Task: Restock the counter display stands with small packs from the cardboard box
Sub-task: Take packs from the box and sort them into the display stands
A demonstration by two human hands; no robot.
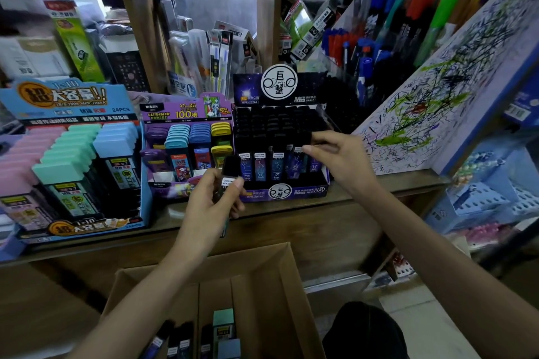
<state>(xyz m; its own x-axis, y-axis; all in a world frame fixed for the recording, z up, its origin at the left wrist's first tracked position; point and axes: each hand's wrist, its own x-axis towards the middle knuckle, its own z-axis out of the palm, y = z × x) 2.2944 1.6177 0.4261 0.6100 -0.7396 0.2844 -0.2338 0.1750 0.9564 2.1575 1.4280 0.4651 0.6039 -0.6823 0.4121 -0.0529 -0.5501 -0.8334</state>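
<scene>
My left hand (214,198) holds several black-capped small packs (230,172) upright, just in front of the dark purple constellation display stand (281,192). My right hand (335,154) pinches one black-capped pack (306,137) over the right rows of that stand, which is filled with similar packs. The open cardboard box (262,285) sits below the counter edge, with a few packs (223,326) lying in its bottom, one mint-capped.
Left of the constellation stand are a purple Ultraman stand (186,137) and a large blue stand (73,154) of pastel-capped packs. A scribbled test board (437,90) leans at the right. Pen holders (364,46) crowd behind. A black cap (364,332) lies at the bottom right.
</scene>
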